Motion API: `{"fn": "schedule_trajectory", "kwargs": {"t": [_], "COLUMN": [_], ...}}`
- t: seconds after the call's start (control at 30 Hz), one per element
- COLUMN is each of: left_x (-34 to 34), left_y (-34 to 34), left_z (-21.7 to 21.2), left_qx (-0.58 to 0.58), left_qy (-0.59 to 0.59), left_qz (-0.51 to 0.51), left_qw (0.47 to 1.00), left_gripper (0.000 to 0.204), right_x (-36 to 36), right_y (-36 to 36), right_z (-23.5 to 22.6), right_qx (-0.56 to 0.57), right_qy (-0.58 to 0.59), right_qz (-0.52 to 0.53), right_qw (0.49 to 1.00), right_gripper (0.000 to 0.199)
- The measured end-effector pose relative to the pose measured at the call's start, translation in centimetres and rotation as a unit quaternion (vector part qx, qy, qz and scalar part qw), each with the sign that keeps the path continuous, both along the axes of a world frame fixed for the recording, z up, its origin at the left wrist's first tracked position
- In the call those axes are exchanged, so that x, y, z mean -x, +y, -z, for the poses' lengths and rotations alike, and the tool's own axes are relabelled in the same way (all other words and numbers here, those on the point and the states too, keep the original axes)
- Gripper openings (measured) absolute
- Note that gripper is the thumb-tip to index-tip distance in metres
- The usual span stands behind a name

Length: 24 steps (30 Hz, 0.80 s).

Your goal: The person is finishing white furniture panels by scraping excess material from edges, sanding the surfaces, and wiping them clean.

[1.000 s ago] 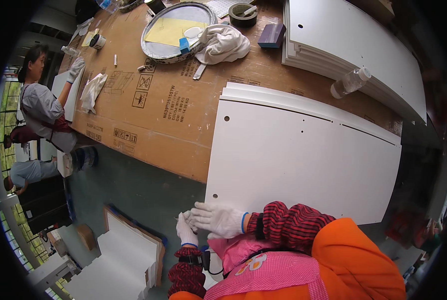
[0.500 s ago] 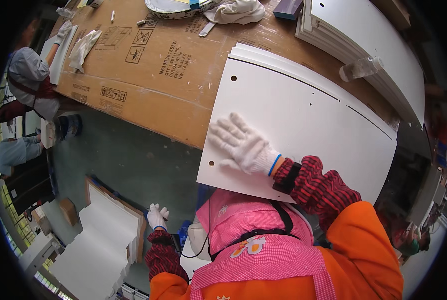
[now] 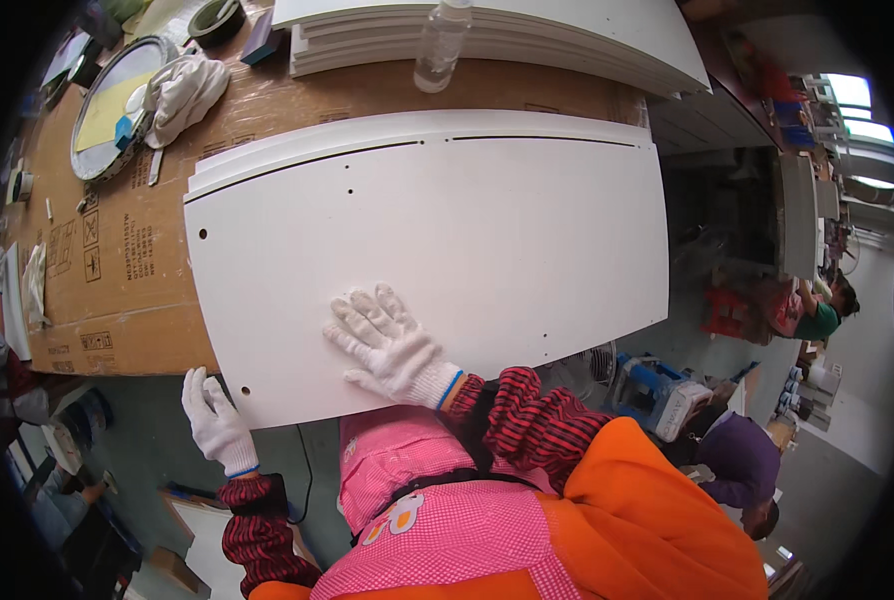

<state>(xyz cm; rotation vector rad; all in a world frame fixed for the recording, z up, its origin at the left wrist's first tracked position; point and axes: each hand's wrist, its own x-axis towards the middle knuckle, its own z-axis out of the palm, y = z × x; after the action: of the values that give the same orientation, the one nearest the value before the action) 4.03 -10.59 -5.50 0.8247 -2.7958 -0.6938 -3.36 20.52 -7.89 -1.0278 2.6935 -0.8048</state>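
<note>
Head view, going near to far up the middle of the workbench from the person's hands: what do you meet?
Right hand in a white glove flat on the top white panel → the edge of a second panel under it → bare brown cardboard → clear plastic bottle lying against a stack of white boards.

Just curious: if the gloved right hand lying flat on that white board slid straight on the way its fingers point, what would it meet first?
Probably only bare white board; beyond the right hand, nothing lies before its far edge.

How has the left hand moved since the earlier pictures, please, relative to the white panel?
Yes. The left hand has come up from below to the near left corner of the white panel, touching its edge.
</note>
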Motion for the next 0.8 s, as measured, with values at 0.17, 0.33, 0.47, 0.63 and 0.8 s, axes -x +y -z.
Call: {"fn": "schedule_trajectory", "kwargs": {"t": [0.17,0.33,0.47,0.63,0.8], "left_x": [-0.4,-0.6,0.4,1.7,1.8], "left_y": [1.4,0.9,1.0,2.7,3.3], "left_z": [1.9,4.8,3.8,3.0,2.8], "left_qx": [0.007,0.046,0.061,0.008,0.015], "left_qy": [-0.067,-0.008,-0.079,-0.069,-0.062], "left_qz": [-0.069,-0.046,-0.095,-0.132,-0.127], "left_qw": [0.995,0.998,0.990,0.989,0.990], "left_gripper": [0.035,0.032,0.046,0.058,0.054], "right_x": [-3.6,-9.8,-3.9,3.5,1.4], "right_y": [24.7,49.0,43.2,11.6,-6.6], "right_z": [-1.1,-2.1,-2.4,-5.5,-0.6], "right_qx": [-0.218,-0.181,-0.328,-0.006,0.006], "right_qy": [0.050,-0.206,0.107,0.011,-0.050], "right_qz": [0.337,0.778,0.662,0.166,-0.232], "right_qw": [0.915,0.565,0.665,0.986,0.971], "right_gripper": [0.074,0.059,0.057,0.061,0.071]}}
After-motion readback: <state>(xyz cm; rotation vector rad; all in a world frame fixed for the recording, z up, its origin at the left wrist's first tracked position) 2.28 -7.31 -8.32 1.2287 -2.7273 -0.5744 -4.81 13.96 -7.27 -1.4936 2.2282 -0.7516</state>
